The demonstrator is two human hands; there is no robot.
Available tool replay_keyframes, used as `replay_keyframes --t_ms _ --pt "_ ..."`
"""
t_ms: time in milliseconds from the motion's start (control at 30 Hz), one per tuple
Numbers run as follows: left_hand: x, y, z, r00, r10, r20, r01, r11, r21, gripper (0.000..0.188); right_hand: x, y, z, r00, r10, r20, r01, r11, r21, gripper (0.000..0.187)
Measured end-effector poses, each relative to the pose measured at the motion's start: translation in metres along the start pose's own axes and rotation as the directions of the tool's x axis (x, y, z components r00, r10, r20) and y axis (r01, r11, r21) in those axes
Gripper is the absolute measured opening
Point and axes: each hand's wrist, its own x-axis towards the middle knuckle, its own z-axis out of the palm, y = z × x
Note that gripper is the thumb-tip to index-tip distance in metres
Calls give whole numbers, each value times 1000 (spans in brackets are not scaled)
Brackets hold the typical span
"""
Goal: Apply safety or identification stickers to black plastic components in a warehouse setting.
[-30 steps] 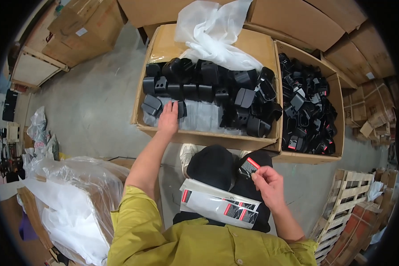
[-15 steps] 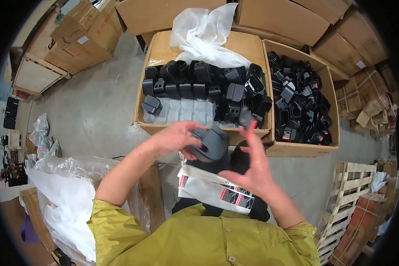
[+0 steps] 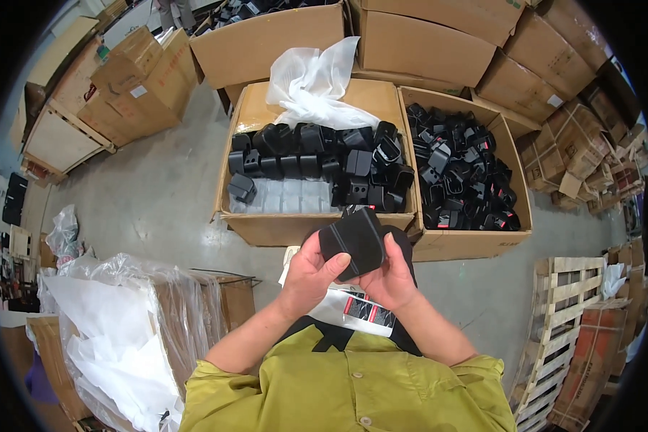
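Both my hands hold a black plastic housing with rounded corners and a groove across its face, in front of my chest. My left hand grips its left side, the thumb lying on the face. On the right side, my right hand closes round the edge, its thumb at the upper corner. A small black, white and red patch, apparently a label, shows at the far edge of the housing. Below my hands, a white sheet of stickers with black and red labels lies over my lap.
Ahead stands an open carton with similar black housings and clear plastic packing. Beside it, another carton holds many jumbled housings, some with red labels. A plastic-wrapped box is at left, a wooden pallet at right.
My right hand, apart before with a small label at its fingers, has come to the housing and grips it. The housing has turned in my left hand. The view has shifted.
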Motion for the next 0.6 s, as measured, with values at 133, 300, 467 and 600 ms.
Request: replay_keyframes --t_ms 133,300,467,600 --pt "-8 -1 2 994 46 -97 -58 990 -128 33 -6 -4 -1 948 -192 -252 95 930 -354 53" --pt "-14 2 -5 994 59 -95 -56 998 38 29 -22 -26 2 829 -446 -338 320 874 -366 16" --pt "-17 -2 5 994 70 -89 -67 997 36 26 -35 -20 28 972 -187 -145 91 860 -502 7" --pt "-21 -8 6 993 81 -88 -69 988 137 23 -37 -16 32 979 -156 -132 45 793 -607 7"
